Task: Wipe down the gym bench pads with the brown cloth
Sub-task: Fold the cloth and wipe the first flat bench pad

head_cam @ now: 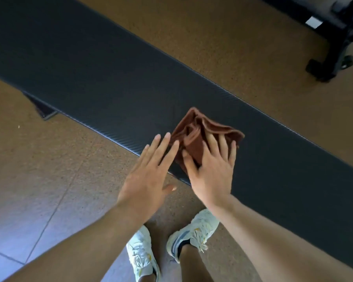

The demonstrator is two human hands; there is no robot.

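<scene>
Both hands work: right hand (212, 171) presses spread fingers (222, 145) flat onto brown cloth (194, 143); pad (110, 78) runs leftward; left hand (149, 171) straight-fingered beside.

– What's on my head feed? Dark bench pad (114, 78) running diagonally over speckled floor (49, 159).
– Cloth?
– Brown cloth (200, 135) bunched near the pad's near edge. Right hand (212, 171) flat on it, fingers spread; left hand (149, 171) open just beside, fingertips at the cloth's edge.
– Below?
– I see white sneakers (192, 231).
</scene>
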